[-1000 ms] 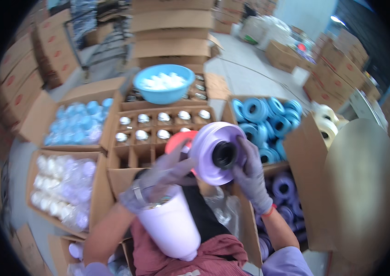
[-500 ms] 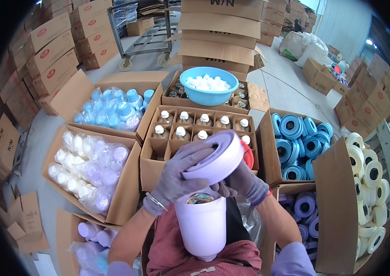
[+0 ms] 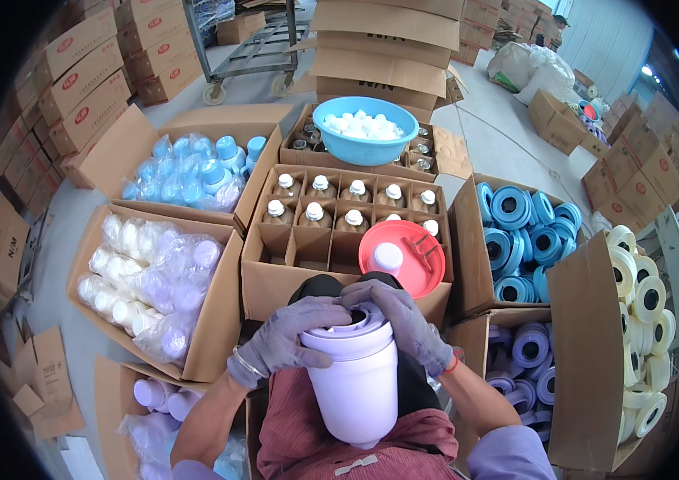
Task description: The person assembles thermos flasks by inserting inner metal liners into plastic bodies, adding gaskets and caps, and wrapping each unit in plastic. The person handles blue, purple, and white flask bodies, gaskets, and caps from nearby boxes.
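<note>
The lilac container [image 3: 354, 400] was located at the lower centre of the frame, at the person's lap, with its wide end toward the top of the frame and its narrow end toward the bottom. The lilac collar [image 3: 347, 347] sat on the wide end; its centre was dark. Full seating of the collar could not be determined.

Both hands wore grey-purple gloves. The left hand [image 3: 287, 332] grasped the collar from the left, fingers over the upper face and thumb along the side. The right hand [image 3: 403, 320] was curled over the collar from the right, fingers across its far edge; its thumb position could not be determined.

Above the hands, a divided carton [image 3: 275, 290] held 2 rows of bottles with white caps. A red disc [image 3: 419, 276] lay on its near right corner, carrying 1 white cap [image 3: 388, 257]. At the upper centre, a blue basin [image 3: 366, 150] contained small white pieces [image 3: 363, 124].

Blue rings [image 3: 546, 242] filled a carton at right of centre. Purple rings [image 3: 530, 350] lay in the carton below it, and cream rings [image 3: 650, 298] were stacked at the far right.
</note>
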Tool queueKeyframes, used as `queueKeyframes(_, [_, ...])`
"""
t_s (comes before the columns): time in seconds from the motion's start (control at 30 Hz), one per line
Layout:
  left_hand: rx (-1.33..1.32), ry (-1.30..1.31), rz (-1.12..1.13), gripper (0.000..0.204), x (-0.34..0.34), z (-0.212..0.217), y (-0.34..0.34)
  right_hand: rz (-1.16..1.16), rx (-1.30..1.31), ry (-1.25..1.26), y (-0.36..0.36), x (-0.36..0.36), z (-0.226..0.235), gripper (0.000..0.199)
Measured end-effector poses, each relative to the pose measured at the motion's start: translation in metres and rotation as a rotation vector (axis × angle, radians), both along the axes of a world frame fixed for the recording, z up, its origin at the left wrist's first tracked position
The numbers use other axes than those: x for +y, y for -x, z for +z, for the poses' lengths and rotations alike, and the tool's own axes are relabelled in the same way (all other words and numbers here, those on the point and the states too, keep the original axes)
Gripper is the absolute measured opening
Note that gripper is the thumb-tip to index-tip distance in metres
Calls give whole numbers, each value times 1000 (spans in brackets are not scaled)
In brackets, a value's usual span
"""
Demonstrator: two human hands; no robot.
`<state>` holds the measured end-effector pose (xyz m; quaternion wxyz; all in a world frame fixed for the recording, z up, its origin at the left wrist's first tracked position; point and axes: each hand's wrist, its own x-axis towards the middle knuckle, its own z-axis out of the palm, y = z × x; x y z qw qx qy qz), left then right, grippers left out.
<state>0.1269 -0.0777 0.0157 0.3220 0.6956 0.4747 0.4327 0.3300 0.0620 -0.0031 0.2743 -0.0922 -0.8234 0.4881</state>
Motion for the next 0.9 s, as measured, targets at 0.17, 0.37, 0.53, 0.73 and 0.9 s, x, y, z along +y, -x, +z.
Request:
queueKeyframes(0.17, [390, -73, 337, 52, -23, 31, -54, 266, 115, 644, 6, 14, -37, 27])
queueKeyframes(0.37, [-163, -62, 316, 44, -1, -37, -45, 90, -85, -332, -65, -32, 81, 35])
queueKeyframes(0.53, [-68, -76, 113, 42, 16, -104, -105, 189, -17, -460, -115, -62, 116, 44])
queueKeyframes(0.73, [-124, 386, -25, 42, -71, -17, -93, -513, -595, -450, -138, -58, 101, 50])
queueKeyframes(0.9, [-630, 490, 406, 42, -102, -51, -141, -324, -687, 517, -131, -7, 115, 37])
